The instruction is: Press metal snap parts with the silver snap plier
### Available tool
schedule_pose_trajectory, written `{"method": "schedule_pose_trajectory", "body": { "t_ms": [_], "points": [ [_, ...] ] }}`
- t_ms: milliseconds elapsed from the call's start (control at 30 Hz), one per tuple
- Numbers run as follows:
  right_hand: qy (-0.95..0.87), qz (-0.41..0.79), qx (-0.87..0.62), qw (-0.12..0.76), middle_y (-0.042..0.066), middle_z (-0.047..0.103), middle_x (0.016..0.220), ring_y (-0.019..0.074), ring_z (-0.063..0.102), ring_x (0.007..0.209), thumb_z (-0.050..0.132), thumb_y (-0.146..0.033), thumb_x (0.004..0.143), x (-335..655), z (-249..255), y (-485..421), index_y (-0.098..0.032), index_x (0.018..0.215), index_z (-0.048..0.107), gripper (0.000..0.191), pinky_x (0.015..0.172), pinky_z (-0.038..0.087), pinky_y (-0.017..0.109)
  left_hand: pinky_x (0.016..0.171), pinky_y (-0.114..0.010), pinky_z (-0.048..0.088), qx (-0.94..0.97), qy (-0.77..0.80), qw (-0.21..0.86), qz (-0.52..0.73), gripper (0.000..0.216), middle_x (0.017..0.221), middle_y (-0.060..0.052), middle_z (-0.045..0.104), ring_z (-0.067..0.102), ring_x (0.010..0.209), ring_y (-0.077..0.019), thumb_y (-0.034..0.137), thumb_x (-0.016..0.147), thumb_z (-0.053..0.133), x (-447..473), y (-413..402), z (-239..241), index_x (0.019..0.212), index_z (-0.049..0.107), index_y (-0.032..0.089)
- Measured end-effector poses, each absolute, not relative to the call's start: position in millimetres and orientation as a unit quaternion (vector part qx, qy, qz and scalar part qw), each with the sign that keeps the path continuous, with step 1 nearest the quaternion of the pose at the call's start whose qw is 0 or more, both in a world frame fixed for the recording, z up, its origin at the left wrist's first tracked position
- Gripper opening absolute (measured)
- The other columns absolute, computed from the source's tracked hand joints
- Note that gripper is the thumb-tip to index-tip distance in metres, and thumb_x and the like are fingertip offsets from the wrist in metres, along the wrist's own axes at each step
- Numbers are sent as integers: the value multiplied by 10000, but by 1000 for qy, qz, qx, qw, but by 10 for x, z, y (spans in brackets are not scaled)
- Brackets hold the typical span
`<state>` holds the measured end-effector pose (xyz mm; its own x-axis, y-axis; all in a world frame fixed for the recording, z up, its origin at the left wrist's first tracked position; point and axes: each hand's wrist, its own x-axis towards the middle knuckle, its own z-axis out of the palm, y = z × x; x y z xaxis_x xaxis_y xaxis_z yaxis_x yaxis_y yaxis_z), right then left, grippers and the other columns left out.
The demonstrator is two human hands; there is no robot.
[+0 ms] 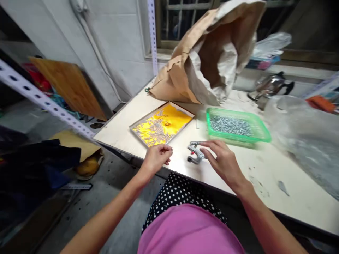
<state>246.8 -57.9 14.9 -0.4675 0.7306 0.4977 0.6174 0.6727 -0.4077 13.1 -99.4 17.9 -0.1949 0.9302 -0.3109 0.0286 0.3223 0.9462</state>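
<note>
My left hand [156, 157] hovers over the table's front edge, fingers curled into a pinch on something too small to name, just in front of a shallow yellow-lined tray [162, 124] strewn with small metal pins. My right hand [220, 157] rests on the white table [270, 176] with fingers spread, its fingertips touching a small grey metal tool [195, 152]. Behind that hand stands a green plastic basket [237, 126] filled with small metal parts.
A large crumpled brown paper sack [212, 53] stands at the back of the table. A clear plastic bag [307, 137] lies at the right, a metal kettle [270, 86] behind it. A perforated shelf rail [45, 102] and clutter fill the left.
</note>
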Motion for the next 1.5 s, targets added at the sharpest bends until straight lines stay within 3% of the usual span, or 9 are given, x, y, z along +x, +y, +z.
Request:
{"method": "schedule_pose_trajectory", "body": {
  "t_ms": [200,467,767,1133,1500],
  "points": [
    [-821,53,-495,281,118,649,1063,278,541,974,480,-409,956,3086,-553,-806,-208,1214,641,365,854,467,448,414,-165,446,404,635,536,383,123,558,53,585,522,400,-53,20,805,561,583,-823,-6,825,651,100],
    [-837,48,-522,155,126,590,1009,273,474,930,488,-308,947,2986,-533,-627,-191,1227,634,337,774,412,398,446,-186,467,423,649,531,344,83,551,39,592,543,423,-66,60,823,590,778,-603,-62,771,629,111],
    [-823,97,-521,206,111,567,977,253,466,919,404,-180,955,3010,-717,-555,-173,1103,640,279,764,388,381,418,-151,375,406,672,528,323,99,522,38,557,481,432,-43,96,815,626,951,-510,-115,718,623,114],
    [-823,111,-522,196,114,574,1008,248,450,931,393,-143,952,3077,-739,-544,-167,1085,614,259,770,337,365,392,-169,313,399,702,550,214,132,471,35,545,442,385,-48,216,767,694,1041,-446,-153,700,639,117],
    [-820,88,-533,190,111,591,999,253,437,926,411,-178,978,3072,-770,-523,-159,1047,618,219,739,304,354,381,-168,302,416,693,555,197,227,466,49,531,419,361,-43,327,734,733,1071,-430,-210,723,625,126]
  ]
}}
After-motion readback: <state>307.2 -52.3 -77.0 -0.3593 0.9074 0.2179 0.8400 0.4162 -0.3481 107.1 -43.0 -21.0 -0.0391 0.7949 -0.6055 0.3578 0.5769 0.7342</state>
